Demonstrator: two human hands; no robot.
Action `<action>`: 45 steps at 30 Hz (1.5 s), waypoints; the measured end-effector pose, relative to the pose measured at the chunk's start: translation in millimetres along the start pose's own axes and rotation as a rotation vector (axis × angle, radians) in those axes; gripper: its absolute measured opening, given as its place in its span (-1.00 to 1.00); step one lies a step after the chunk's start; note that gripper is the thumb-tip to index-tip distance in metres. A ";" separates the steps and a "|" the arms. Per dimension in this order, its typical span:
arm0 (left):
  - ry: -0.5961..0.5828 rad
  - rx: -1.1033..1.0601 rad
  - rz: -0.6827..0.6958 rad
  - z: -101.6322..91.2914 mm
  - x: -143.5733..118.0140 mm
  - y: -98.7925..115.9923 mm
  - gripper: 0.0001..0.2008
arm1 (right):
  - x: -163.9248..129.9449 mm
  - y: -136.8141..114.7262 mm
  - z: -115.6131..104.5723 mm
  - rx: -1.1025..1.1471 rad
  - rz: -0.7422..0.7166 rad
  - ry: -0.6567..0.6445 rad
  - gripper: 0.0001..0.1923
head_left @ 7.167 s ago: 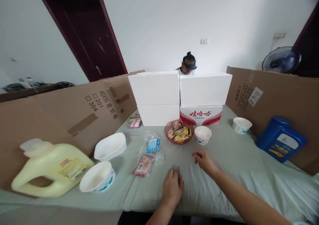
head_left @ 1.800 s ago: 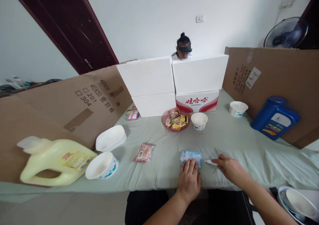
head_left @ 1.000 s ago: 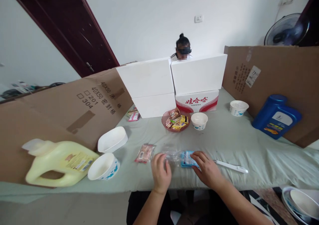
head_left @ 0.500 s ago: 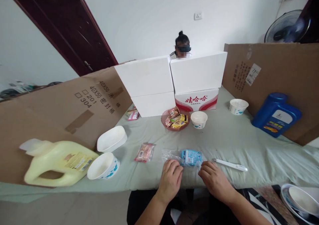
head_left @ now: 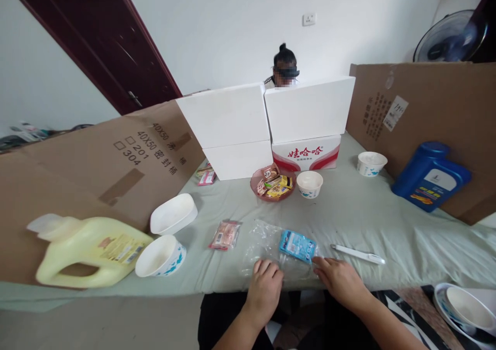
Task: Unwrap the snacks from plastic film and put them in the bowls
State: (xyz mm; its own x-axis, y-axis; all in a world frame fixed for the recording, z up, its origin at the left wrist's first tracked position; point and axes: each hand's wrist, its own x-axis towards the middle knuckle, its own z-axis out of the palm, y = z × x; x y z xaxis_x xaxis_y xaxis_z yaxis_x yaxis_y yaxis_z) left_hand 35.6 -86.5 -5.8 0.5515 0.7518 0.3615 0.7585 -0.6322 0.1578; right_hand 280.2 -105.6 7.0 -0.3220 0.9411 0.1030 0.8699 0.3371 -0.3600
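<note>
Just beyond the left hand (head_left: 265,289) and right hand (head_left: 341,282), both curled with any pinch unclear, the clear film (head_left: 263,242) is best held taut beside the blue packet (head_left: 297,245).

The head-worn camera looks from above the near side of the pink dish (head_left: 253,184), facing forward and tilted down, with the dish close to mid-frame. Its wide view takes in the left hand (head_left: 265,290) and right hand (head_left: 341,282) nearest the lens, before the dish, cardboard panels (head_left: 434,107) to either side of it, and the wall (head_left: 225,30) well beyond it.
</note>
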 end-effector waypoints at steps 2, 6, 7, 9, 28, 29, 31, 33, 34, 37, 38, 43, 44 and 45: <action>0.009 -0.038 -0.013 -0.9 -2.5 2.2 -0.85 | 2.3 -3.5 1.9 0.016 0.002 0.048 -0.66; -0.058 -0.136 -0.002 -1.1 -5.1 8.5 -0.82 | 10.1 -6.7 5.6 0.058 -0.002 0.068 -0.81; -0.089 -0.151 0.019 -1.4 -5.8 9.8 -0.82 | 12.9 -3.8 6.6 0.076 0.022 0.081 -0.81; -0.133 -0.165 0.054 -3.0 -7.2 11.9 -0.84 | 20.1 7.3 7.8 0.117 0.101 0.152 -0.75; -0.060 -0.271 -0.466 14.9 74.8 -17.5 -0.82 | 45.5 -10.6 51.2 0.032 0.023 0.339 -0.46; -0.104 -0.287 -0.539 15.4 80.3 -17.2 -0.80 | 45.2 -6.9 57.7 -0.009 0.039 0.327 -0.39; -0.178 -0.347 -0.647 16.8 89.4 -14.9 -0.73 | 43.8 -2.7 67.1 -0.069 0.059 0.306 -0.33; -0.193 -0.409 -0.725 20.2 95.0 -11.7 -0.66 | 42.8 -1.8 71.9 -0.092 0.058 0.300 -0.30; -0.182 -0.441 -0.755 22.8 96.3 -10.1 -0.62 | 42.7 -1.9 73.0 -0.092 0.054 0.303 -0.29; -0.159 -0.572 -0.781 31.6 94.7 -6.7 -0.55 | 43.5 -1.7 74.4 -0.075 0.066 0.325 -0.21; -0.159 -0.624 -0.763 33.4 93.0 -6.1 -0.56 | 43.9 -1.5 74.8 -0.069 0.078 0.333 -0.19; -0.150 -0.968 -0.633 22.0 92.5 -15.2 -0.57 | 44.2 -1.3 77.7 -0.045 0.114 0.394 -0.04; -0.149 -1.073 -0.643 15.7 96.7 -21.2 -0.55 | 44.0 -1.6 78.2 -0.039 0.117 0.410 -0.02; -0.140 -1.172 -0.663 8.7 103.0 -28.8 -0.54 | 43.8 -2.1 78.5 -0.035 0.120 0.425 -0.01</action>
State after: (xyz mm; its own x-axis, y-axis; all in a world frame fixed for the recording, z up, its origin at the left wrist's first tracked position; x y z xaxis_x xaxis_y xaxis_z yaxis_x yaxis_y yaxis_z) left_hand 73.5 10.7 18.9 0.2842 0.9431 -0.1726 0.1928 0.1201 0.9739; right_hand 235.0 -67.1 -60.6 -0.0424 0.8985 0.4368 0.9062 0.2186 -0.3618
